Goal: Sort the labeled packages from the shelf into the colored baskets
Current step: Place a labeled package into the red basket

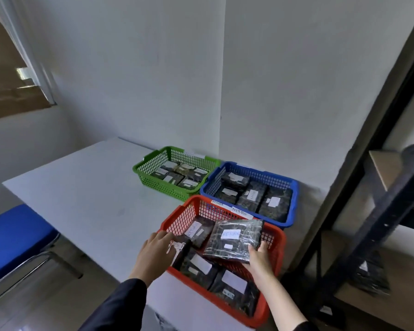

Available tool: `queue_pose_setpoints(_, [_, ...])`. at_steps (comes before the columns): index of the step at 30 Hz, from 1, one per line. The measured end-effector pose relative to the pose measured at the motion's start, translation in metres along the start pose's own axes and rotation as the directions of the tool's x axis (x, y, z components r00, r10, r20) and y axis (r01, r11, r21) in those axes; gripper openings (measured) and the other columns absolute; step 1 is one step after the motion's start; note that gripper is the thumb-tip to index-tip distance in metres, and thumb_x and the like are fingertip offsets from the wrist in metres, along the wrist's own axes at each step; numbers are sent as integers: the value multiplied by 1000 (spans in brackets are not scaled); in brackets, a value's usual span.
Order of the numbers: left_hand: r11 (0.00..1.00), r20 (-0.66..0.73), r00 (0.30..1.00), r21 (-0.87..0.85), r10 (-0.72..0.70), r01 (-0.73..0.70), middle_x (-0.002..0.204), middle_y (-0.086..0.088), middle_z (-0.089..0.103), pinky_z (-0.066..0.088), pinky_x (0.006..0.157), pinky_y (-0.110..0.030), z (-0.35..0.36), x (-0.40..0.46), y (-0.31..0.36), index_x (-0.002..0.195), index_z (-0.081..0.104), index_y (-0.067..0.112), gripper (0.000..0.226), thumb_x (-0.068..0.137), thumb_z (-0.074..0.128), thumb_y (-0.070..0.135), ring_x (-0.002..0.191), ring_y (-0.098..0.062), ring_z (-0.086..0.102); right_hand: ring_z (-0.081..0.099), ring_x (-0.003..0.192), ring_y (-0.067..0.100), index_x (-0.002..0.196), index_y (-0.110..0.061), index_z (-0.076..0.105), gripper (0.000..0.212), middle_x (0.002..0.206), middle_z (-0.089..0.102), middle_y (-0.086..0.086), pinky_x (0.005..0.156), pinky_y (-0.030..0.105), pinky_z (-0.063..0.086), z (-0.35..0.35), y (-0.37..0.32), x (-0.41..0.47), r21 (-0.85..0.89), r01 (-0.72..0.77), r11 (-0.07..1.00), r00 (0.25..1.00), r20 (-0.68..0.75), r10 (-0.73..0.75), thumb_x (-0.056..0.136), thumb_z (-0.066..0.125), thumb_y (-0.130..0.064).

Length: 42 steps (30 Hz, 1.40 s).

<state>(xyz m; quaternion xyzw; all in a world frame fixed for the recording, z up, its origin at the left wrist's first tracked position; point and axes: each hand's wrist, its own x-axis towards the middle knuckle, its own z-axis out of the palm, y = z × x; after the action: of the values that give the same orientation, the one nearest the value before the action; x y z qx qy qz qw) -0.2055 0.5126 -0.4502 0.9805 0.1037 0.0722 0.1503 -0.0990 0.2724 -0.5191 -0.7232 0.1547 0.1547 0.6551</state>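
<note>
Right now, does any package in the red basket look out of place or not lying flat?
Yes. One package stands on edge at the red basket left side, by the left hand. The RETURN package is tilted, held by the right hand.

Baskets: three, one green (153, 163) at 12 o'clock, one blue (294, 199) at 1, one red (177, 218) at 6. Hands: two.

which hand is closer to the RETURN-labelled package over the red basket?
Right. The right hand grips the RETURN-labelled package at its near corner, above the red basket. The left hand is off to its left at the basket's left rim, on another package.
</note>
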Motion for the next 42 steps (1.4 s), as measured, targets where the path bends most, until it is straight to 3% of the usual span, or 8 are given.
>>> queue_pose_setpoints(4, [1000,-15,1000,-12,-25,24,135,3,46,33,102,-31,8,29,-12,127,48,24,34,93,47,27,126,-18,37,40,133,30,146,-26,17,53,151,30,9,107,52,37,8,11,14,-12,-49,999,998,-29,49,97,38,-20])
queue_pose_setpoints(8, [1000,4,1000,-27,-7,8,140,-1,40,30,106,-34,14,53,-18,133,41,20,43,91,49,25,130,-21,33,32,137,29,147,-13,15,53,152,27,10,113,47,28,5,1,-9,-82,-62,995,991,-121,52,99,37,-15])
queue_pose_setpoints(14, [997,106,994,-70,-17,25,146,-5,32,29,108,-41,28,84,-22,142,27,14,55,92,48,23,132,-24,32,18,142,29,149,-9,2,70,156,4,15,113,35,22,10,0,-21,-328,-54,943,985,-171,-3,94,46,-9])
queue_pose_setpoints(18, [992,149,989,-123,13,5,146,-7,29,36,103,-43,37,96,-23,144,22,13,59,92,48,23,129,-25,38,-2,144,31,149,-15,0,79,155,-8,13,117,39,6,31,2,-25,-616,-30,787,968,-213,-130,90,52,-19])
queue_pose_setpoints(21, [994,204,978,-106,34,-13,146,-9,27,40,103,-43,40,106,-26,146,16,13,62,93,48,20,128,-26,38,-11,143,34,147,-36,-5,73,156,-18,6,117,46,3,47,-1,-23,-779,53,625,986,-57,-154,94,44,-27])
queue_pose_setpoints(24, [994,241,968,-99,68,-45,145,-12,26,43,101,-46,43,115,-29,148,9,14,71,89,49,3,127,-30,38,-24,140,38,144,-49,3,58,155,-25,3,113,55,-9,59,0,-13,-848,130,514,991,98,-89,99,34,-29])
queue_pose_setpoints(28, [992,229,968,-97,99,-79,142,-12,29,50,93,-45,48,118,-36,148,6,16,84,83,54,-6,124,-28,43,-28,138,39,143,-51,9,50,154,-27,1,111,59,-14,60,12,-2,-851,128,509,988,156,12,102,28,-31])
queue_pose_setpoints(42, [997,219,975,-81,29,-11,138,-11,33,51,89,-45,50,117,-29,147,11,15,75,86,50,-5,120,-28,44,-26,140,34,136,-54,24,49,157,-17,0,107,65,-12,44,9,-4,-808,51,587,995,92,40,100,33,-22])
